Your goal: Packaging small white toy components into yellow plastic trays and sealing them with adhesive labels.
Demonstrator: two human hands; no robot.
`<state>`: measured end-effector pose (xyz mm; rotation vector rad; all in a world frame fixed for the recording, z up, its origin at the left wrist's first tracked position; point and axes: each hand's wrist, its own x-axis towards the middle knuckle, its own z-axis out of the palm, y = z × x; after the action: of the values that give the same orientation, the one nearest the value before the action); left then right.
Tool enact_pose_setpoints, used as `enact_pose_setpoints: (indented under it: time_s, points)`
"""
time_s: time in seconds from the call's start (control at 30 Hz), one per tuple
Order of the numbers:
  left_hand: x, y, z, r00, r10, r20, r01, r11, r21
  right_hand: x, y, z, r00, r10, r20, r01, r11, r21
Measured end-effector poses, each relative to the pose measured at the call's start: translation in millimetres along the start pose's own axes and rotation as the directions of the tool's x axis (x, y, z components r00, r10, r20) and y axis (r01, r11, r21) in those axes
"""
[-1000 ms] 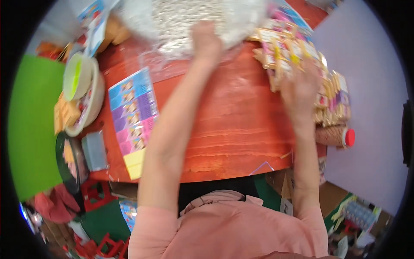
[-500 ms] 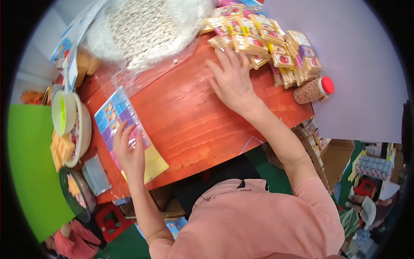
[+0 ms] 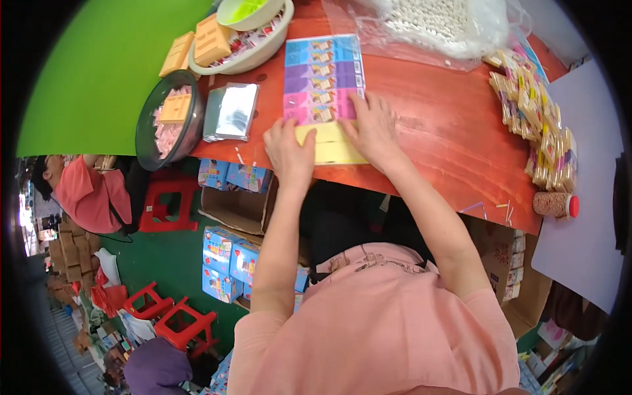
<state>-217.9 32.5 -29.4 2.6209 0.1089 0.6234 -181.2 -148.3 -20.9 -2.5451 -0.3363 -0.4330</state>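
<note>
A glossy printed sheet (image 3: pixel 318 82) with blue, purple, pink and yellow bands lies on the red-brown table in front of me. At its lower left edge rests my left hand (image 3: pixel 289 153), thumb over the yellow band and fingers apart from it. My right hand (image 3: pixel 374 131) lies along the sheet's lower right edge, fingers stretched out and thumb reaching onto the yellow part. Both hands touch the sheet, and neither is wrapped round anything. Whether it is one sheet or a stack, I cannot tell.
To the left are a stack of clear plastic sleeves (image 3: pixel 232 112), a dark bowl (image 3: pixel 146 125) of pink pieces and a white basin (image 3: pixel 253 59) of wrapped sweets. Small packs (image 3: pixel 536 112) and a red-lidded jar (image 3: pixel 552 205) stand right. A bag of white pellets (image 3: pixel 438 23) lies behind.
My view has swung left. My right hand has left the area by the packs and come to the sheet's right edge. My left hand now rests at the sheet's left edge.
</note>
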Motion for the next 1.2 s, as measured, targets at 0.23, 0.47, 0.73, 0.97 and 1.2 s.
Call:
enact_pose_setpoints:
  time_s: [0.23, 0.47, 0.73, 0.97, 1.2]
  points:
    - [-5.2, 2.7, 2.3, 0.960, -0.270, 0.078, 0.279, 0.879, -0.388, 7.5, 33.0, 4.0, 0.852, 0.515, 0.092, -0.469, 0.673, 0.572]
    - [4.1, 25.9, 5.7, 0.875, -0.280, 0.394, 0.484, 0.509, -0.712, 3.8, 43.3, -32.9, 0.867, 0.418, 0.273, -0.488, 0.595, 0.638]
    - [23.9, 39.3, -21.0, 0.926, -0.131, 0.354, 0.372, 0.158, -0.915, -19.4, 46.1, -62.2, 0.715, 0.449, 0.537, -0.602, 0.003, 0.799]
    - [41.1, 58.1, -40.9, 0.964, 0.175, 0.201, 0.098, 0.466, -0.879, -3.8, 70.2, -59.3, 0.853, 0.377, 0.361, -0.323, -0.163, 0.932]
    - [62.8, 92.5, -72.1, 0.553, 0.758, -0.347, -0.828, 0.544, -0.132, -14.2, 87.4, -90.8, 0.977, -0.113, 0.180, -0.210, -0.390, 0.896]
